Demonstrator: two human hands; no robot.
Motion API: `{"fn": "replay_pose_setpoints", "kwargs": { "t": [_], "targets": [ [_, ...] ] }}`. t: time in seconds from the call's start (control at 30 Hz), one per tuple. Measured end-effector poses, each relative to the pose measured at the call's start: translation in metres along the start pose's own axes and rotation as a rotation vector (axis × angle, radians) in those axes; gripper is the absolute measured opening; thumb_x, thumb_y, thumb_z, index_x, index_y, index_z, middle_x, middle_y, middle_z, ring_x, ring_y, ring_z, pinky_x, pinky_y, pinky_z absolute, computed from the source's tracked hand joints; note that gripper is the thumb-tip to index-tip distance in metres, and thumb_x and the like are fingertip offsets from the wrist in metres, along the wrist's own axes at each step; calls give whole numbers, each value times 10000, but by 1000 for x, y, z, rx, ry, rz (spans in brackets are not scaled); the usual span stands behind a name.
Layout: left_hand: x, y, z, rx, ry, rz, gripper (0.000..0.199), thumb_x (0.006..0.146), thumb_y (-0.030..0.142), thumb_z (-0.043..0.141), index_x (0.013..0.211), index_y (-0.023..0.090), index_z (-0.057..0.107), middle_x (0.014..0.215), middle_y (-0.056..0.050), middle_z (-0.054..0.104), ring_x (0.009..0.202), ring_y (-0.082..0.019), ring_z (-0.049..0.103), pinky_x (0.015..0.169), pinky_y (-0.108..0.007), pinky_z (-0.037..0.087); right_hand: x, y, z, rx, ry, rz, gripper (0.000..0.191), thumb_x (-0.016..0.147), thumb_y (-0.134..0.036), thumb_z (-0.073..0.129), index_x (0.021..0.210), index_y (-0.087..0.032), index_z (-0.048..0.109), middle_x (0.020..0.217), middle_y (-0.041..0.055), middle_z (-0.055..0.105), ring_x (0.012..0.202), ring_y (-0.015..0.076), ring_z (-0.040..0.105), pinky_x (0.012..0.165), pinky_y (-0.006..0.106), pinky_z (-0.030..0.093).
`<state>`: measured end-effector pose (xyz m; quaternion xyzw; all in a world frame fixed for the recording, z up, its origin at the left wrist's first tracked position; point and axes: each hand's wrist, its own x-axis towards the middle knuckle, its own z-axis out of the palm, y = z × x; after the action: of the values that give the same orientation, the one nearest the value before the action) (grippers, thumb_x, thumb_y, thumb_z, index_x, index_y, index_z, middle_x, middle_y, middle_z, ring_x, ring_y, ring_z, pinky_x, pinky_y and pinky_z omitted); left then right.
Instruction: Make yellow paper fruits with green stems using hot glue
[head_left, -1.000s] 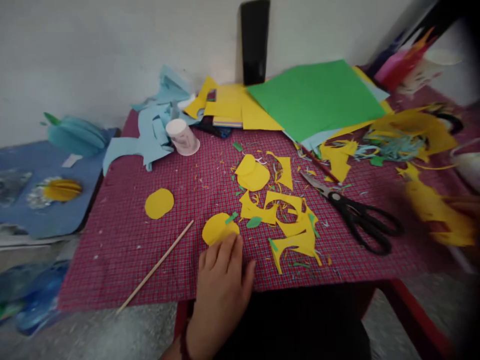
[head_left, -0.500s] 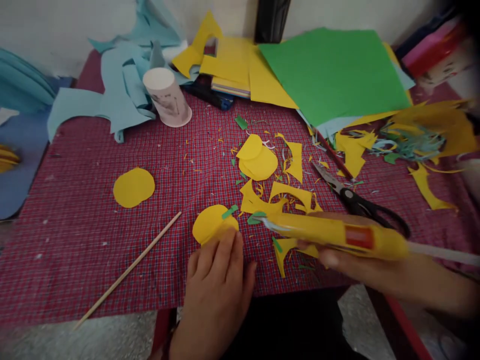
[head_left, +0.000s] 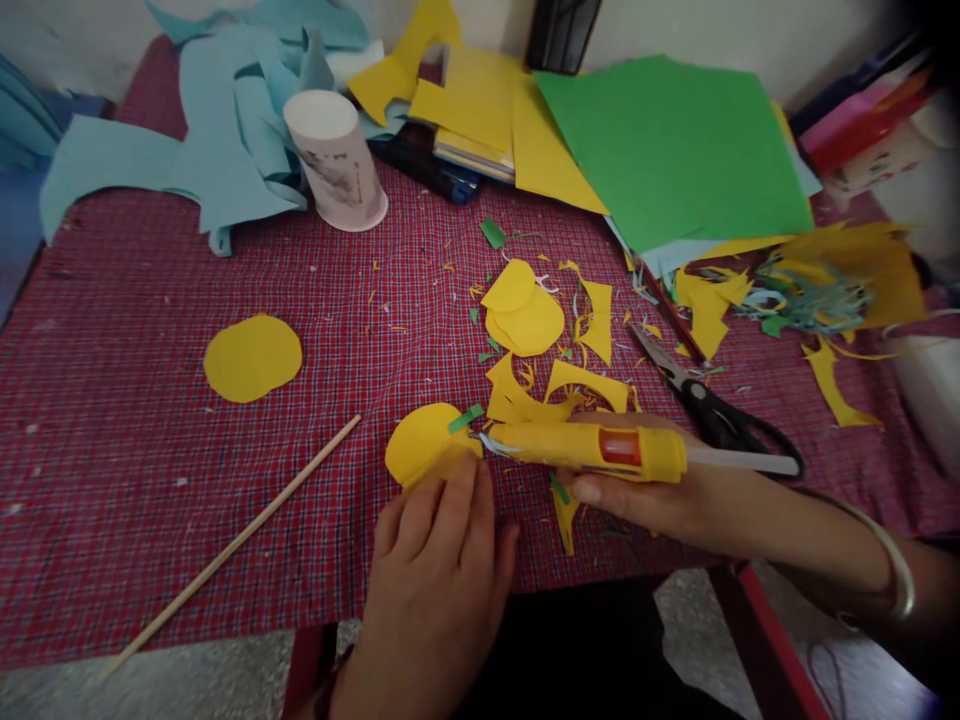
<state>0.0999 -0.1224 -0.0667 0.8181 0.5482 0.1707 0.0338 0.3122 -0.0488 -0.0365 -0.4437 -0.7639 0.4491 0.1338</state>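
Observation:
My left hand (head_left: pixel 442 555) lies on the near part of a yellow paper cutout (head_left: pixel 420 435), its fingers outstretched and pressing it to the cloth. A short green paper strip (head_left: pixel 466 418) sits at the cutout's upper right edge. My right hand (head_left: pixel 637 500) is closed round a yellow hot glue gun (head_left: pixel 547 445) with a pale glue stick (head_left: pixel 742 460) out of its back end. The gun's nozzle is at the right edge of the cutout, just below the green strip; whether it touches I cannot tell. Further left lies another yellow cutout (head_left: pixel 253 358).
A thin wooden stick (head_left: pixel 240 540) lies at front left. Black-handled scissors (head_left: pixel 712 405) lie beyond my right hand, near yellow scraps (head_left: pixel 592 385) and stacked yellow cutouts (head_left: pixel 529 315). A paper cup (head_left: pixel 337 165), blue paper (head_left: pixel 232 150) and green sheets (head_left: pixel 675 150) stand or lie behind.
My right hand has brought the glue gun left, so its nozzle is now at the cutout's edge. My left hand stays on the cutout. The view has shifted slightly.

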Motion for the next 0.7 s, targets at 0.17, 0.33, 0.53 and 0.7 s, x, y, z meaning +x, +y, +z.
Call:
{"fn": "replay_pose_setpoints", "kwargs": {
  "t": [0.17,0.33,0.53,0.7],
  "targets": [
    [0,1,-2,-2,4,14,341,884,260,549,1164,81,626,1184,-99,675,986,-260,544,811,-406,381,4,-1,1,-63,1,-3,193,880,-382,562,971,-272,691,927,-5,742,889,194,689,852,309,546],
    [1,0,-4,-2,-3,14,342,884,266,550,1159,77,627,1189,-100,674,989,-261,538,812,-405,376,6,-2,-1,-79,-17,-8,205,875,-332,557,1029,-280,682,991,-6,738,923,200,688,865,308,545],
    [0,0,-2,-4,1,5,335,887,260,545,1159,84,630,1186,-92,677,986,-259,542,812,-408,375,-1,8,2,-68,-33,-21,289,883,-300,561,1160,-329,636,1059,-28,730,979,179,684,929,284,516],
    [0,0,-2,-5,-2,15,345,882,262,554,1168,80,624,1199,-96,670,995,-260,541,810,-403,378,-2,6,1,-40,-32,4,312,873,-266,581,1175,-323,635,1026,-41,744,921,157,699,854,235,539]
  ]
}}
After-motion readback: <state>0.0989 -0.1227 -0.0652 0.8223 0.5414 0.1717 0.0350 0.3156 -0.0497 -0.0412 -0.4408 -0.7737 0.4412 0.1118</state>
